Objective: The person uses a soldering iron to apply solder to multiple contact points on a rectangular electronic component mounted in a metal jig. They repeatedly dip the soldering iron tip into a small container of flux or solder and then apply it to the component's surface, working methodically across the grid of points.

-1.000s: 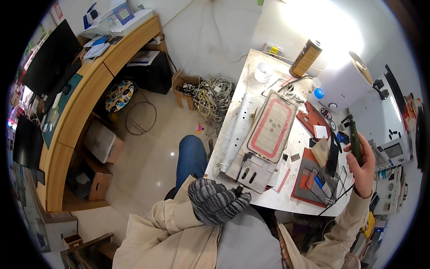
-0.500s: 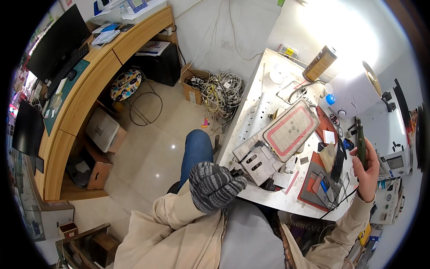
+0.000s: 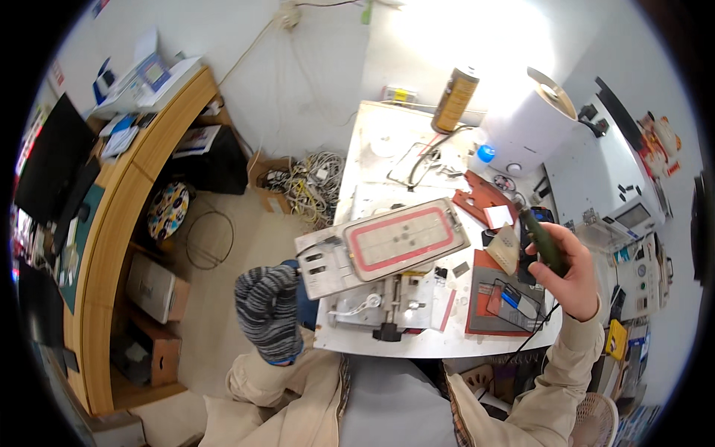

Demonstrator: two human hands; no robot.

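On my left hand [image 3: 268,313] is a black-and-grey striped knit glove. It is closed at the left end of a flat metal plate [image 3: 406,240] with a pink-bordered pad, its fingertips partly hidden. This plate lies tilted across the view above a metal fixture [image 3: 402,298] with a black knob, its left end past the table's edge. My bare right hand [image 3: 570,272] is wrapped round a dark green pen-shaped rotary tool [image 3: 546,242]. The tool points up and left over the table's right side, and a black cord runs below the hand.
On the white table [image 3: 372,186] stand a brown spray can [image 3: 456,100] and a white cylindrical appliance [image 3: 529,123]. A grey mat [image 3: 484,313] carries small tools by the right hand. A box of tangled cables [image 3: 316,186] sits on the floor, and a wooden desk [image 3: 149,201] curves along the left.
My gloved left hand has moved left and the plate has shifted with it, uncovering more of the fixture. The rotary tool has come lower and inward. The view has turned right.
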